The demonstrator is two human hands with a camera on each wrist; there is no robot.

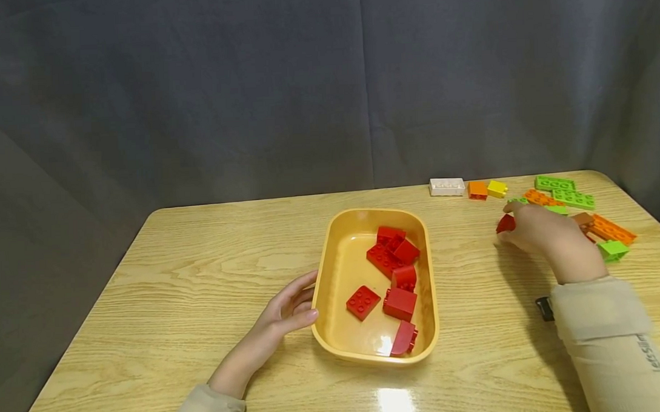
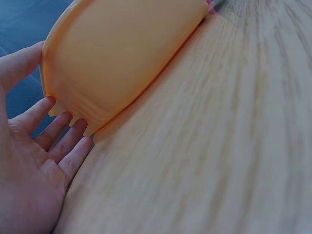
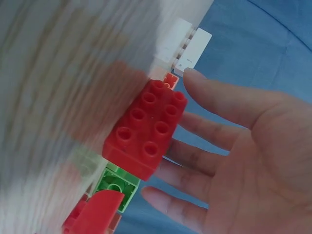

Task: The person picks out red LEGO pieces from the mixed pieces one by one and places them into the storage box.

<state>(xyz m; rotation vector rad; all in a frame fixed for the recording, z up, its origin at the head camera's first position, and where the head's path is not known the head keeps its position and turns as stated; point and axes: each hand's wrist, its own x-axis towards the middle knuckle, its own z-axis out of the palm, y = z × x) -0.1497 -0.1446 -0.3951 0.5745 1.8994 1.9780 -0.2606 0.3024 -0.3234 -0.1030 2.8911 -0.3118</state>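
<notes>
My left hand (image 1: 283, 317) touches the left side of a yellow-orange plastic bin (image 1: 343, 257), its fingers fairly straight. In the left wrist view the thumb meets the rim and the fingertips rest against the outer wall. Several red toy bricks (image 1: 400, 304) lie inside the bin. At the right of the table my right hand (image 1: 544, 232) is around a red brick (image 1: 506, 223), thumb and fingers spread. Seen from the right wrist, that studded red brick (image 3: 144, 129) lies between thumb and fingers, with the thumb apart from it; finger contact is unclear.
Beyond and beside the right hand lie green plates (image 1: 573, 199), an orange plate (image 1: 613, 229), a green brick (image 1: 613, 250), a yellow brick (image 1: 497, 189), an orange brick (image 1: 477, 190) and a white brick (image 1: 447, 187). A grey curtain (image 1: 250, 99) hangs behind the table.
</notes>
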